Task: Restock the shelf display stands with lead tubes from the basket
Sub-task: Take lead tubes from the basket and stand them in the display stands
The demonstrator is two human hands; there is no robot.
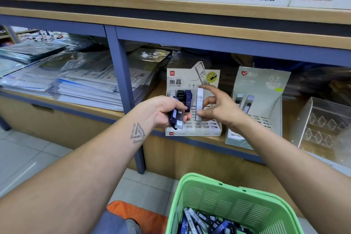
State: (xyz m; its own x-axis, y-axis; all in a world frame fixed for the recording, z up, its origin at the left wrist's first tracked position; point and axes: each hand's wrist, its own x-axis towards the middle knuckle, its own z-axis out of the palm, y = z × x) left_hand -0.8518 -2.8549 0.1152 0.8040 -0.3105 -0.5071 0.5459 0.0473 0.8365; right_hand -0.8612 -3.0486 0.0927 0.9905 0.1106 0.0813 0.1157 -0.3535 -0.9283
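Note:
A beige cardboard display stand (193,133) marked HB 0.5 stands on the shelf. Dark blue and black lead tubes (185,96) fill its back left slots. My left hand (167,112) grips a bundle of dark blue lead tubes (176,118) just in front of the stand. My right hand (216,106) pinches a white lead tube (199,104) upright over the stand's slots, thumb at its lower end, index finger pointing up. A green basket (228,195) at the bottom holds several more lead tubes (205,222).
A pale green 0.7 display stand (262,104) with two tubes stands right of the beige one. Farther right is a clear acrylic organiser (326,125). Stacked folders and papers (76,81) fill the left shelf bay behind a blue post (125,85). Branded boxes sit above.

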